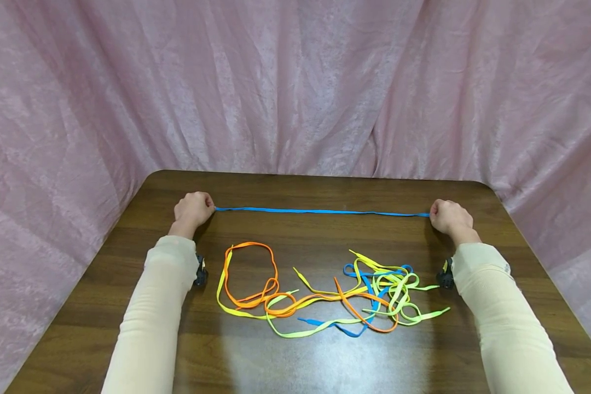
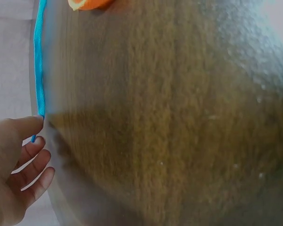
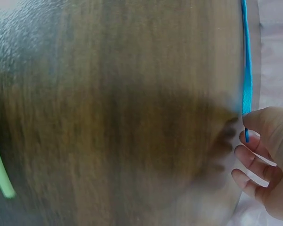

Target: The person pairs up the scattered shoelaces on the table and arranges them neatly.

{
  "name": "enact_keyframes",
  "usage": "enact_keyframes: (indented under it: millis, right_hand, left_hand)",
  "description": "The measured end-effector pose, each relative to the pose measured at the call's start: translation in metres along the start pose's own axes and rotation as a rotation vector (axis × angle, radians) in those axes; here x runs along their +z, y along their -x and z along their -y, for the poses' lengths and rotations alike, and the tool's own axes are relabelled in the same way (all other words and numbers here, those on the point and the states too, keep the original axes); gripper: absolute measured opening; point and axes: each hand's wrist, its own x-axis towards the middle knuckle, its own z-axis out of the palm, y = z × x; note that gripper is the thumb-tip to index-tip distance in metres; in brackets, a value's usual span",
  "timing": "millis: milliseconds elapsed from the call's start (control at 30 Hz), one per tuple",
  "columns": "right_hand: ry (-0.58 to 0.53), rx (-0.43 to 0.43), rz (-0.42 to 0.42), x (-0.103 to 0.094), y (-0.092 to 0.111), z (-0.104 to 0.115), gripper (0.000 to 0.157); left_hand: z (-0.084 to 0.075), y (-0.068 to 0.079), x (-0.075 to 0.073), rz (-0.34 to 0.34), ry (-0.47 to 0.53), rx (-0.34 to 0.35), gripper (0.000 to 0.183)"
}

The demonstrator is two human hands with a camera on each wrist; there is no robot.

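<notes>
A flat blue shoelace [image 1: 320, 211] stretches nearly straight across the far part of the table. My left hand [image 1: 193, 210] pinches its left end between thumb and index finger; in the left wrist view a short blue tip [image 2: 34, 139] pokes out below the thumb. At the other end my right hand [image 1: 450, 215] pinches the lace the same way, and its tip [image 3: 246, 135] shows under the thumb in the right wrist view. The other fingers of both hands are loosely bent. Nearer to me lies a loose tangle of orange [image 1: 273, 257], yellow [image 1: 219, 290], pale green [image 1: 295, 334] and blue [image 1: 357, 332] shoelaces.
The brown wooden table [image 1: 98, 306] has rounded far corners. Behind it and at both sides hangs a pink curtain [image 1: 285, 87]. The tangle spreads between my forearms, thickest toward the right one. Light reflects off the table's near middle.
</notes>
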Motion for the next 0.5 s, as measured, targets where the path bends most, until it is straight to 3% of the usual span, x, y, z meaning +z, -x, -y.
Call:
enact_keyframes:
  millis: [500]
  right_hand:
    - [0.003, -0.018, -0.003, 0.0057, 0.0051, 0.0011, 0.013]
  left_hand:
    - [-0.0021, -0.0008, 0.0081, -0.009, 0.015, -0.004, 0.015]
